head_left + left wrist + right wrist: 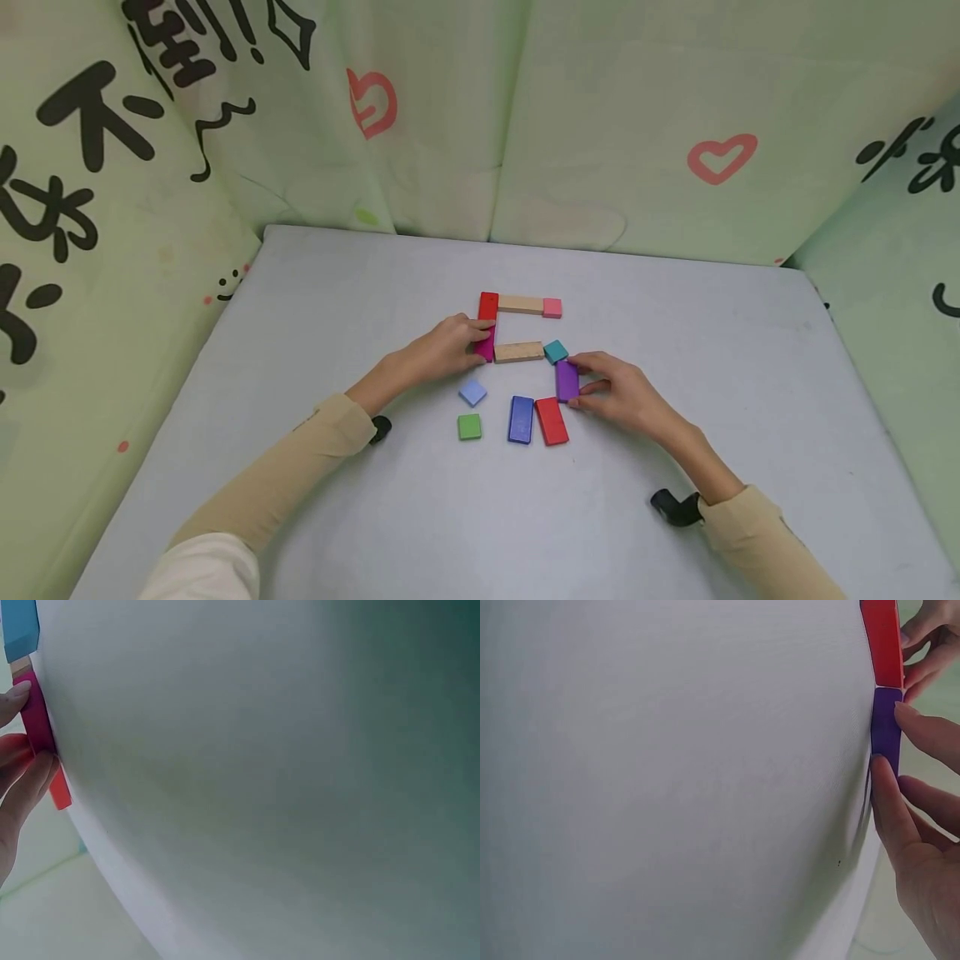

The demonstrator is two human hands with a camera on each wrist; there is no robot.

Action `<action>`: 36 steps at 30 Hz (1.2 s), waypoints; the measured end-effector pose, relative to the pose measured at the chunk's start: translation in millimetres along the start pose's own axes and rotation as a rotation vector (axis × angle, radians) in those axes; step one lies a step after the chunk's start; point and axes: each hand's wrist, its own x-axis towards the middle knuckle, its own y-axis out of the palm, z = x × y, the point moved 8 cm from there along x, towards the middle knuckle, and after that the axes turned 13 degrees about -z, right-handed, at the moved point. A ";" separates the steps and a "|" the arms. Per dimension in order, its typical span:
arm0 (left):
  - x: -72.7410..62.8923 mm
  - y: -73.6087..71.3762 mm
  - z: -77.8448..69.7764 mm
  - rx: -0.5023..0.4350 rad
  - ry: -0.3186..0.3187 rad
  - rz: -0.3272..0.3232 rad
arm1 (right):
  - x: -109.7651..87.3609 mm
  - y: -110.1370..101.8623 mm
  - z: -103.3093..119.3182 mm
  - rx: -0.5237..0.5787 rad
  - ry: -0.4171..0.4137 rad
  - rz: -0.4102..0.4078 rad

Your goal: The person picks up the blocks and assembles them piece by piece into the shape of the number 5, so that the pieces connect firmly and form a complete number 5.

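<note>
The right hand (pixel 626 393) has its grip closed to a narrow pinch, thumb and fingertips on the smooth, purple rectangular block (pixel 567 382). The left hand (pixel 444 348) has its grip drawn in on the magenta rectangular block (pixel 485 345), fingertips along its left side and near end; how firmly it presses is hard to tell, as the left wrist view catches it only at the edge. Both blocks look light, stiff and a little slick, perhaps painted wood, hardly fragile; they should take hold best by the short ends or long sides, with a light touch that spares the neighbours. The purple block lies flat on the white desk (pixel 375 517), within the right grip and to the left of that palm; the magenta one lies at the left hand's right. Far of the purple block sits a teal square block (pixel 556 351), set askew, and left of that a plain wooden strip (pixel 517 352) reaching to the magenta block. Nearer lie a red rectangular block (pixel 552 422) and a blue rectangular block (pixel 521 420), with a green square block (pixel 469 427) farther left
</note>
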 end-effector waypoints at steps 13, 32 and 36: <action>-1.5 -0.6 0.1 -0.008 0.011 -0.014 | -0.2 -0.6 0.9 0.042 -0.011 0.003; -1.5 -2.8 -0.2 -0.034 -0.004 0.011 | 1.8 -1.9 -0.2 0.017 0.026 0.004; -2.9 -8.4 -6.7 -0.038 0.004 0.004 | 0.9 -1.6 -1.1 0.032 0.036 0.010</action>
